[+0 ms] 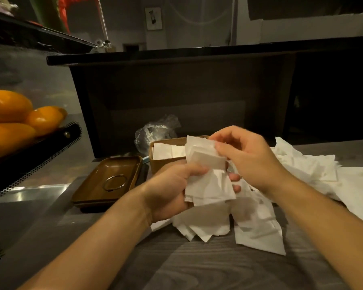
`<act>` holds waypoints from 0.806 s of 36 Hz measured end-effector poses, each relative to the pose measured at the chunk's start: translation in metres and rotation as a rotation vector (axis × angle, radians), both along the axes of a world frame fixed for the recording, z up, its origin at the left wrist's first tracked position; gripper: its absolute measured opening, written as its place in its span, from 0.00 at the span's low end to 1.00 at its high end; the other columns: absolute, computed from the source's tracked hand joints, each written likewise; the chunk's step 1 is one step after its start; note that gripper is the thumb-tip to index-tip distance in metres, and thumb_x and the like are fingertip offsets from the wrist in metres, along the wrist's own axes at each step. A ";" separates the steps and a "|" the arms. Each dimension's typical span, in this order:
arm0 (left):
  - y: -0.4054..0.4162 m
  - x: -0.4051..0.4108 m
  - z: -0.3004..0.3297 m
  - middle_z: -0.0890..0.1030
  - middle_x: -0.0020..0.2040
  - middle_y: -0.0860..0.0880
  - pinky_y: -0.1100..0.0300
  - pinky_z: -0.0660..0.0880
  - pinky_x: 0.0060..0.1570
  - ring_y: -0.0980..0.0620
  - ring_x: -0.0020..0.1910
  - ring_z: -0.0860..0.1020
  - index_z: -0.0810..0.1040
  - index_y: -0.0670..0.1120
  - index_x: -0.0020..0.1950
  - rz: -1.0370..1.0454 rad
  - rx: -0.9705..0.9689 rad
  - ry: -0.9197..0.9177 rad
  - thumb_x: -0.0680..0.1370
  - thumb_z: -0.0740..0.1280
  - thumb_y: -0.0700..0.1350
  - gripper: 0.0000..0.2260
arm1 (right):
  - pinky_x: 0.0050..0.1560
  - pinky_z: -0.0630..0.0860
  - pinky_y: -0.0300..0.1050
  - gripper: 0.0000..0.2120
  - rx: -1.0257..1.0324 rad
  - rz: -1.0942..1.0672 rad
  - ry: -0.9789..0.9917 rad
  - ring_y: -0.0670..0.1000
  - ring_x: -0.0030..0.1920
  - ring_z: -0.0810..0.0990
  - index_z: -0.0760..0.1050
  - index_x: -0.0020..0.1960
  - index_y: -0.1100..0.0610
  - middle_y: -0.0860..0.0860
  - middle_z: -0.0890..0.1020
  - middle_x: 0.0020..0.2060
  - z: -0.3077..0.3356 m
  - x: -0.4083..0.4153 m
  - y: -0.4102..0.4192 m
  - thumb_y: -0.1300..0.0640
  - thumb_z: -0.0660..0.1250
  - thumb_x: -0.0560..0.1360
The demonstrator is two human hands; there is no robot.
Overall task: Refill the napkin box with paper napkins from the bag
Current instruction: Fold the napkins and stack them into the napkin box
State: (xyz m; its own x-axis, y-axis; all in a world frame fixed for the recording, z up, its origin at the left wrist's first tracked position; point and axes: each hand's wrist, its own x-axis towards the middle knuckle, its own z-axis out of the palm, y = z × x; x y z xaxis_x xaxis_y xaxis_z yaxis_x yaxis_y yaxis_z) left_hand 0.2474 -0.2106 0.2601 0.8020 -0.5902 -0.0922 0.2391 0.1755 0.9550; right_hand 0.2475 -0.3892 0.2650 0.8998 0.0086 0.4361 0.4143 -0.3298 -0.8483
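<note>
From the head view, a small stack of white paper napkins [208,181] is gripped by the left hand [172,189], with the thumb laid across the front of the stack and the fingertips showing past its right edge. The upper part of the same stack is pinched by the right hand [247,158], its fingers curled over the top napkin. The stack is held upright between the two hands, above the tabletop [176,264].

Just behind the hands, the brown napkin box [155,162] is seen, open at the top, with folded napkins already lying inside it. Its right part is hidden by the held stack. Behind the box, further from the hands, a crumpled clear plastic bag [155,130] is found.

A loose heap of napkins [302,172] is spread over the tabletop to the right of the right hand, and more napkins [256,227] are scattered under and in front of both hands.

To the left of the left hand, just beside the box, a brown tray-like lid [113,178] is laid flat, with a metal ring [115,182] resting in it. Far to the left, orange fruit [15,118] is piled on a dark tray [50,143].
</note>
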 end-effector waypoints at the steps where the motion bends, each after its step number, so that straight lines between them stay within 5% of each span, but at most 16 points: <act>1: 0.000 0.001 0.001 0.84 0.59 0.39 0.42 0.78 0.61 0.40 0.58 0.83 0.73 0.45 0.68 0.043 -0.020 0.008 0.82 0.61 0.41 0.14 | 0.35 0.78 0.32 0.04 -0.036 -0.088 -0.111 0.40 0.45 0.81 0.79 0.53 0.50 0.45 0.81 0.45 -0.002 0.001 0.000 0.57 0.66 0.81; 6: 0.003 0.003 0.005 0.85 0.55 0.40 0.47 0.78 0.58 0.44 0.53 0.85 0.77 0.43 0.62 0.107 -0.126 0.039 0.84 0.54 0.43 0.14 | 0.46 0.74 0.29 0.04 -0.264 -0.128 -0.477 0.45 0.49 0.78 0.79 0.48 0.52 0.44 0.78 0.45 -0.005 -0.001 -0.002 0.56 0.73 0.76; 10: 0.005 0.004 0.003 0.85 0.50 0.42 0.54 0.82 0.47 0.48 0.47 0.85 0.81 0.42 0.58 0.069 -0.118 0.028 0.84 0.52 0.48 0.20 | 0.47 0.73 0.32 0.14 -0.516 0.094 -0.503 0.46 0.54 0.75 0.82 0.50 0.49 0.42 0.75 0.51 -0.012 -0.003 0.005 0.43 0.77 0.69; 13: 0.006 0.005 0.001 0.85 0.51 0.44 0.52 0.80 0.51 0.48 0.49 0.84 0.79 0.45 0.63 0.079 -0.123 -0.001 0.84 0.50 0.52 0.22 | 0.52 0.67 0.31 0.18 -0.687 0.121 -0.522 0.42 0.58 0.70 0.83 0.53 0.47 0.39 0.75 0.54 -0.019 0.001 0.007 0.39 0.77 0.68; 19: 0.008 0.007 0.002 0.84 0.57 0.43 0.52 0.80 0.53 0.47 0.52 0.84 0.79 0.47 0.66 0.070 -0.140 -0.003 0.84 0.49 0.57 0.24 | 0.56 0.75 0.44 0.15 -0.694 0.097 -0.543 0.45 0.57 0.73 0.83 0.54 0.48 0.41 0.80 0.52 -0.021 0.001 0.007 0.43 0.77 0.71; 29: 0.011 0.009 -0.001 0.82 0.63 0.43 0.49 0.78 0.60 0.42 0.63 0.81 0.75 0.50 0.70 0.104 -0.085 -0.001 0.84 0.47 0.60 0.25 | 0.54 0.76 0.46 0.16 -0.637 0.147 -0.517 0.45 0.55 0.76 0.84 0.51 0.48 0.39 0.81 0.48 -0.022 0.000 0.012 0.36 0.69 0.75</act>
